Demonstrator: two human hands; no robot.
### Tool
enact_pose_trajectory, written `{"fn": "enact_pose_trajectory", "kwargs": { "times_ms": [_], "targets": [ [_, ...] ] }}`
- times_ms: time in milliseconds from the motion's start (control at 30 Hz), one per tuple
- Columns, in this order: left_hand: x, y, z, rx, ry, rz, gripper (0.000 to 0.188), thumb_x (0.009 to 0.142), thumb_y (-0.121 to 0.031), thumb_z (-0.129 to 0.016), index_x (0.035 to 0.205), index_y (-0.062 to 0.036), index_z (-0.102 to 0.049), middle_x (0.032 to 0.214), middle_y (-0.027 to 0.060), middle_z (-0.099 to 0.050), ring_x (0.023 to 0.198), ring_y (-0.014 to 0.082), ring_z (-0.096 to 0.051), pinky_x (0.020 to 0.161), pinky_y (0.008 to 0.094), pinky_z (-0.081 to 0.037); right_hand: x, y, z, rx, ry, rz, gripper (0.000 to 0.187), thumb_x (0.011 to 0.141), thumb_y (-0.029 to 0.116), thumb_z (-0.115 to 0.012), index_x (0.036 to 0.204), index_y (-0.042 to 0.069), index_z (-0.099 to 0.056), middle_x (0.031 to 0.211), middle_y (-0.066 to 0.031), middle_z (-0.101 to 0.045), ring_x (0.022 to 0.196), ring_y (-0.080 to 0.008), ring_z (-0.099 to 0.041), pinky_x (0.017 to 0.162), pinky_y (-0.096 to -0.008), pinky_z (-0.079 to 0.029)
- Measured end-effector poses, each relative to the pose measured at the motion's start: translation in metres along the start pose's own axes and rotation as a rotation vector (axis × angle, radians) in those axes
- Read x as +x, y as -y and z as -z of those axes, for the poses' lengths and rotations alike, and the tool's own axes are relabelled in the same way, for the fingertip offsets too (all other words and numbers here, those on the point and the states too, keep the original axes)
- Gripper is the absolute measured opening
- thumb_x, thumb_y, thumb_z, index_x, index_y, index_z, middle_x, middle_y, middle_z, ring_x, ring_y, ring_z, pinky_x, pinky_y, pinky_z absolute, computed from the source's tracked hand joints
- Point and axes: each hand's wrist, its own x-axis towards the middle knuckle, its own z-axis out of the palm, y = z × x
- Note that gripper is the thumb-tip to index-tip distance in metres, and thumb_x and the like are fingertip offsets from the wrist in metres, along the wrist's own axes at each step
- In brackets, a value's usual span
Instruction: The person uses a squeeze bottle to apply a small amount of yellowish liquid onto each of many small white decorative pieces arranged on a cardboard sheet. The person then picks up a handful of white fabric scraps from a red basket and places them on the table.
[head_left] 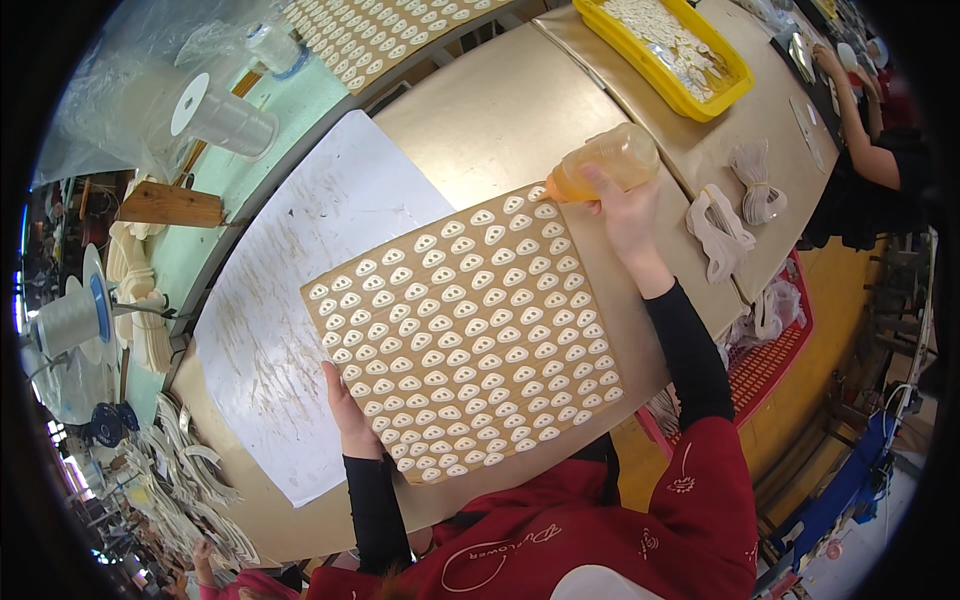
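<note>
Board (498, 211): brown and flat, it is sitting mid-view, tilting a little over the table (470, 110) with its far edge rising toward 1 o'clock.
Pieces (433, 258): small, pale and rounded, each with dark holes, they are covering the board in slanting rows.
Left hand (350, 415): at the board's 8 o'clock, it is steadying the left edge with the thumb showing; the fingers are hiding underneath.
Right hand (625, 210): at 2 o'clock from the board's middle, it is wrapping its fingers around the bottle (635, 150) of amber liquid.
Nozzle (551, 187): orange, it is pointing to 8 o'clock at the board's far corner; whether it is touching a piece, I cannot tell.
Liquid: the step in hand is probably dispensing it onto the pieces; shifting to a neighbouring piece would be calling for a steady board and a light squeeze.
White sheet (290, 250): streaked brown, it is lying toward 9 o'clock.
Yellow tray (720, 103): it is resting farther out at 1 o'clock, holding pale bits.
</note>
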Motion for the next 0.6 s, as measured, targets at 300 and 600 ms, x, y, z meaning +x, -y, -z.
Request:
{"fn": "enact_pose_trajectory", "kwargs": {
  "times_ms": [300,600],
  "targets": [
    [0.0006,-0.0001,-0.0017,0.028,-0.009,-0.009,0.067,0.101,-0.056,-0.039,0.144,-0.0038,-0.041,0.140,0.0160,-0.052,0.122,0.0309,-0.056,0.101,0.0465,-0.047,-0.0008,-0.0072,-0.0026,-0.050,0.130,0.127,0.035,0.087,0.010,-0.076,0.116,0.000,-0.058,0.096,-0.0063,-0.068,0.070,-0.0077,-0.061,0.050,-0.0192,-0.046],
    [0.0007,-0.0006,-0.0012,0.016,-0.008,-0.001,0.068,0.101,-0.057,-0.039,0.144,-0.0036,-0.040,0.140,0.0164,-0.052,0.122,0.0309,-0.056,0.101,0.0462,-0.048,-0.0011,-0.0075,0.0050,-0.084,0.017,0.087,0.022,0.089,0.021,-0.075,0.094,0.000,-0.068,0.086,-0.0080,-0.072,0.073,-0.0131,-0.068,0.064,-0.0252,-0.053]
  ]
}}
